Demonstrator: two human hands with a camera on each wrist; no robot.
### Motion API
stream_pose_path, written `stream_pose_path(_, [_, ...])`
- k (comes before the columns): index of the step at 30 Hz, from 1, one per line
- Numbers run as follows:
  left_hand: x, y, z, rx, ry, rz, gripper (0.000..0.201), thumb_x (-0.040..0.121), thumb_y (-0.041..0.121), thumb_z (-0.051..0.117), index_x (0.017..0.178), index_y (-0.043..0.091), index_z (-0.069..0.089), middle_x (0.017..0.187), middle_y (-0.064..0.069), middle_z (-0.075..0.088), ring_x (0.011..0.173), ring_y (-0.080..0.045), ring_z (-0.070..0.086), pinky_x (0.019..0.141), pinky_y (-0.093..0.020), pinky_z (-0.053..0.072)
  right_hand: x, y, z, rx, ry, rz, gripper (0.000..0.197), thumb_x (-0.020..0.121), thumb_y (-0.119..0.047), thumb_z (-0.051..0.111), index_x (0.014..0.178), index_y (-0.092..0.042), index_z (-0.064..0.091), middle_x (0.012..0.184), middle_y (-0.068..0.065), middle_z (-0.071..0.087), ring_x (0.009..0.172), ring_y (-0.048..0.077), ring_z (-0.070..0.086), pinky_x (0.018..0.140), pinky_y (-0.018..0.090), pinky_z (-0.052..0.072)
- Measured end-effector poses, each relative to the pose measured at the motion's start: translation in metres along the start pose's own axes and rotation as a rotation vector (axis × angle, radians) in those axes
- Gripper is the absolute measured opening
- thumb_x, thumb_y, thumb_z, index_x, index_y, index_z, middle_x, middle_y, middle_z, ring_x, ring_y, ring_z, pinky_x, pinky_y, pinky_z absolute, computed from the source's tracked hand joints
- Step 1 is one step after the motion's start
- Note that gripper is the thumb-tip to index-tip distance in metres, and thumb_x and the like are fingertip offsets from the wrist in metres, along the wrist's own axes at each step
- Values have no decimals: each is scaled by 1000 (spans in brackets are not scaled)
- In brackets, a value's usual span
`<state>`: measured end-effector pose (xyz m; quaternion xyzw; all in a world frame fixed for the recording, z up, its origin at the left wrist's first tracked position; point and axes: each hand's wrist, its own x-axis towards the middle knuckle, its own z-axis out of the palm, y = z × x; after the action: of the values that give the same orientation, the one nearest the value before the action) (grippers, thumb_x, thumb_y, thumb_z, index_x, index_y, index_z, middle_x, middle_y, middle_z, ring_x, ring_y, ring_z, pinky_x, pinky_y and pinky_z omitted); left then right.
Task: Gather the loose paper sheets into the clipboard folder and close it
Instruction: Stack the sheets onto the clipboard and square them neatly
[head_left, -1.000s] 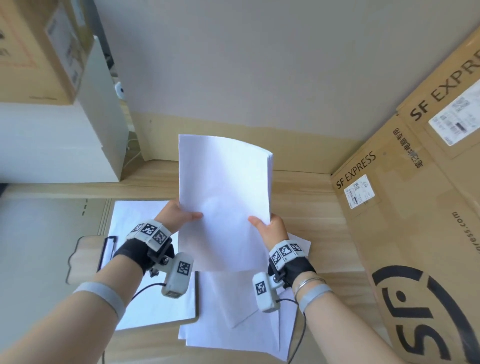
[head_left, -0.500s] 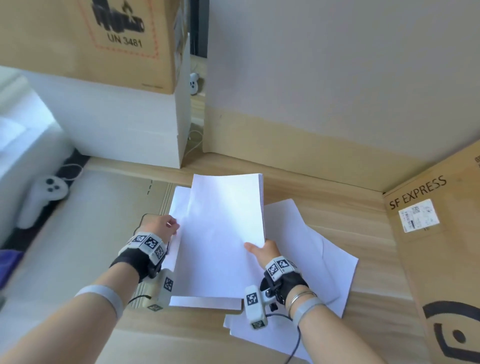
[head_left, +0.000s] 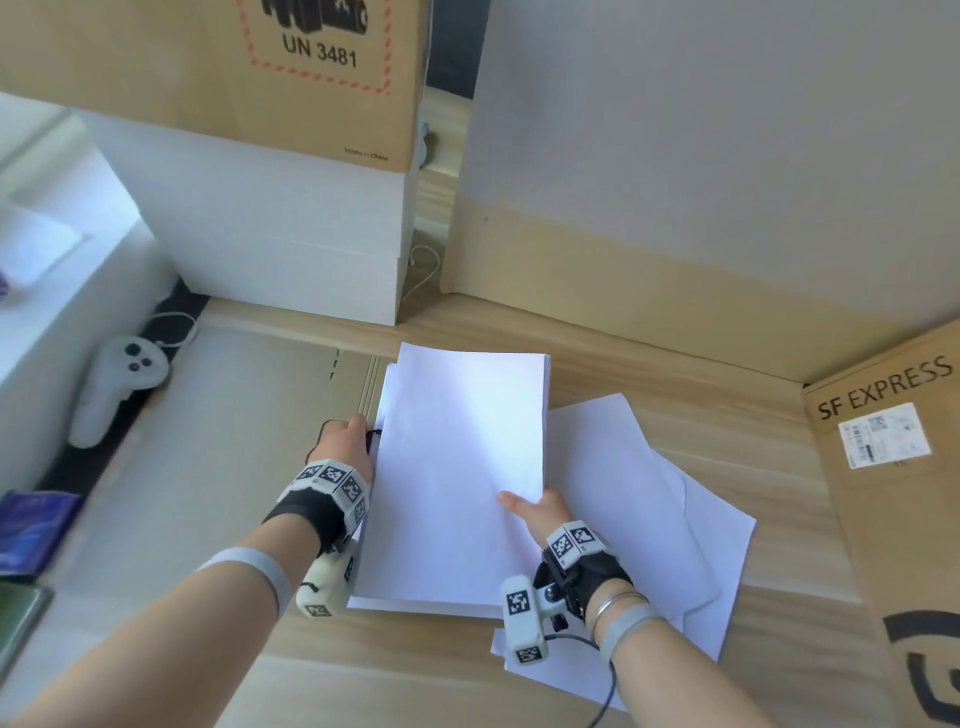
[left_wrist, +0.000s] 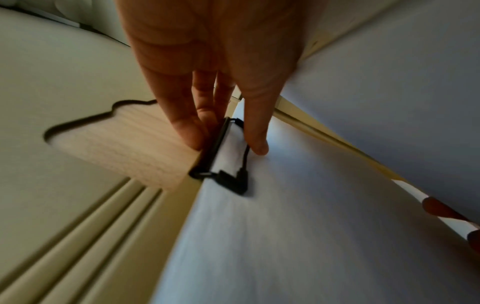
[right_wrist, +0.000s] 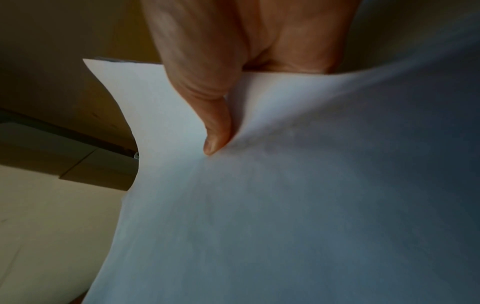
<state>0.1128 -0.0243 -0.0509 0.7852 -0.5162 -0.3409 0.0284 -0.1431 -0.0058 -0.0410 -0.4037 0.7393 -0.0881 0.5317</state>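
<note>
A thick stack of white sheets (head_left: 457, 467) lies slanted over the clipboard, which it hides almost fully. My right hand (head_left: 535, 512) pinches the stack's near right edge, thumb (right_wrist: 215, 133) on top and fingers underneath. My left hand (head_left: 348, 441) is at the clipboard's left end. In the left wrist view its straight fingers (left_wrist: 187, 131) touch the wooden tab (left_wrist: 124, 144) beside the black wire clip (left_wrist: 228, 164), and the thumb (left_wrist: 257, 142) rests on the sheet under the clip. More loose sheets (head_left: 649, 519) lie fanned out on the table to the right.
An SF Express carton (head_left: 883, 467) leans at the right. A white box (head_left: 285, 234) with a UN 3481 carton (head_left: 311, 52) on it stands at the back left. A white controller (head_left: 111, 384) lies at the left, beside flat cardboard (head_left: 208, 467).
The stack has come down from upright to lie over the clipboard. My left hand let go of it and moved to the clip. My right hand keeps its hold.
</note>
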Motion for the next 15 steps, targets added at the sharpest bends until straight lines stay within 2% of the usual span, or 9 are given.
stream_pose_path(2, [1,1,0,13,11,10,24,90,22,40,104,3,46,106,-18,51,84,-35,58,79,-38,50,2,2,1,-36,2,54,54,83,-34,67,122,1,53,121,6,60,108,24,58,94,29,42])
stream_pose_path(4, [2,1,1,39,23,7,22,91,27,40,95,6,44,92,-13,51,74,-31,52,73,-36,49,1,2,0,-58,5,77,47,87,-30,64,121,0,50,115,3,57,108,26,57,90,26,39])
stream_pose_path(6, [3,4,1,75,4,-15,18,88,26,43,92,8,43,78,-6,46,72,-29,49,67,-34,46,1,4,-1,-48,26,89,44,88,-26,63,122,1,52,118,8,60,113,28,57,89,25,39])
stream_pose_path(7, [4,5,-1,92,-16,-18,20,87,25,45,95,7,45,79,-5,47,72,-28,49,65,-33,44,1,5,0,-37,35,87,44,88,-25,63,122,1,53,120,11,61,114,29,57,89,25,40])
stream_pose_path(10, [8,5,-9,105,-96,12,32,83,23,56,107,4,49,100,-14,58,77,-26,49,66,-30,40,3,6,2,-40,40,69,42,88,-24,63,120,2,55,116,9,62,113,29,58,87,23,39])
stream_pose_path(12, [9,2,-13,73,-116,38,36,81,25,60,108,4,51,101,-12,61,78,-24,51,67,-29,41,3,7,4,-39,32,73,45,87,-26,64,121,2,54,120,10,62,113,29,59,91,26,41])
stream_pose_path(15, [8,-3,-16,10,-116,57,37,85,27,58,115,6,51,109,-11,65,82,-23,54,71,-29,45,3,6,6,-41,44,77,46,87,-26,64,121,3,53,119,12,62,113,29,58,88,25,40])
